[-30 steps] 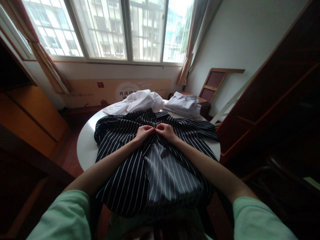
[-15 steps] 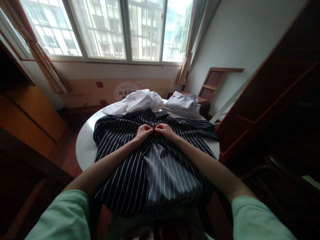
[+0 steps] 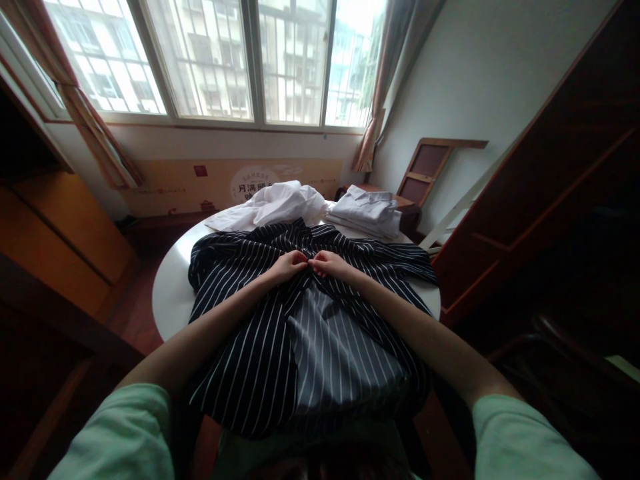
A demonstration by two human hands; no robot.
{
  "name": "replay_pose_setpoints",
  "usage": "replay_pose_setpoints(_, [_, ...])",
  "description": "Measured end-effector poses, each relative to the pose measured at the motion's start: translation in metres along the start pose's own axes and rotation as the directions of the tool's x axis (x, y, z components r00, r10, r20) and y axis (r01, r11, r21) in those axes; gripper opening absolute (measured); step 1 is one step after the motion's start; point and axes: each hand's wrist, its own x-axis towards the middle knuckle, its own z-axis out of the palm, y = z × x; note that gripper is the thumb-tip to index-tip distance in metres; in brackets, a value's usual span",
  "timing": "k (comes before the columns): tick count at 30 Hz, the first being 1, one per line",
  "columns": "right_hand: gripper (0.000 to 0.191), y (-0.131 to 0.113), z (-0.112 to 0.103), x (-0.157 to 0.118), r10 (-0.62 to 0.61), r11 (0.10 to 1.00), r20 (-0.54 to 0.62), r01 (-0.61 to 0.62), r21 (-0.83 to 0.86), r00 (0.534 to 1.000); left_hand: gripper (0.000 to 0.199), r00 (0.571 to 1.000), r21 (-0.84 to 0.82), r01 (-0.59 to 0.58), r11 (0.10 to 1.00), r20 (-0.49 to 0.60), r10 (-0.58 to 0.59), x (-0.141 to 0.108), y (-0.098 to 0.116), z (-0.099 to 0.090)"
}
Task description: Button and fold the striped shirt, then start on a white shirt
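A black shirt with white stripes lies spread on a round white table, its collar toward the window. Below my hands the front edges part, and the greyish inner side of the back shows between them. My left hand pinches the shirt's front edge near the upper middle. Right beside it, my right hand pinches the opposite edge, fingertips almost touching the left ones. Whatever small part lies between the fingertips is too small to make out.
Behind the shirt lie a crumpled white garment and a folded stack of white clothes. A wooden chair stands by the wall at the back right. A dark reddish wooden panel rises close on the right.
Both hands stay at the shirt's front edges with only slight finger movement. The view has shifted very slightly; the shirt lies as before.
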Motion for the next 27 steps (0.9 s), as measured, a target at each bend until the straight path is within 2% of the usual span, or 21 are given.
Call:
replay_pose_setpoints(2, [0.019,-0.005,-0.006,-0.012,-0.002,0.987,0.124,0.021,-0.157,0.992,0.033,0.991,0.056,-0.065,0.996,0.123,0.058,-0.008,0.005,-0.010])
replay_pose_setpoints(5, [0.026,-0.013,-0.013,-0.035,-0.047,0.890,0.298,0.176,-0.422,0.953,0.058,0.938,0.261,-0.193,0.946,0.333,0.099,-0.027,0.015,-0.025])
replay_pose_setpoints(7, [0.028,-0.016,-0.010,-0.053,-0.126,0.755,0.332,0.307,-0.579,0.935,0.069,0.878,0.436,-0.238,0.868,0.479,0.000,-0.039,0.023,-0.033])
replay_pose_setpoints(9, [0.029,-0.016,0.000,-0.069,-0.226,0.593,0.295,0.371,-0.714,0.928,0.078,0.819,0.560,-0.261,0.786,0.560,-0.127,-0.046,0.030,-0.037])
replay_pose_setpoints(12, [0.025,-0.010,0.018,-0.087,-0.355,0.388,0.215,0.352,-0.852,0.910,0.084,0.796,0.644,-0.257,0.720,0.564,-0.220,-0.048,0.037,-0.035])
replay_pose_setpoints(15, [0.028,-0.001,0.026,-0.090,-0.390,0.282,0.228,0.352,-0.893,0.892,0.087,0.795,0.695,-0.231,0.681,0.539,-0.280,-0.042,0.040,-0.030])
replay_pose_setpoints(18, [0.033,0.004,0.017,-0.076,-0.368,0.248,0.263,0.367,-0.897,0.892,0.087,0.809,0.725,-0.213,0.655,0.507,-0.297,-0.032,0.036,-0.025])
replay_pose_setpoints(23, [0.032,0.002,-0.004,-0.038,-0.278,0.237,0.290,0.358,-0.903,0.915,0.083,0.854,0.723,-0.189,0.665,0.455,-0.251,-0.011,0.029,-0.021])
replay_pose_setpoints(27, [0.032,-0.004,-0.002,-0.014,-0.201,0.254,0.204,0.252,-0.934,0.958,0.080,0.890,0.744,-0.106,0.659,0.366,-0.270,0.007,0.023,-0.016])
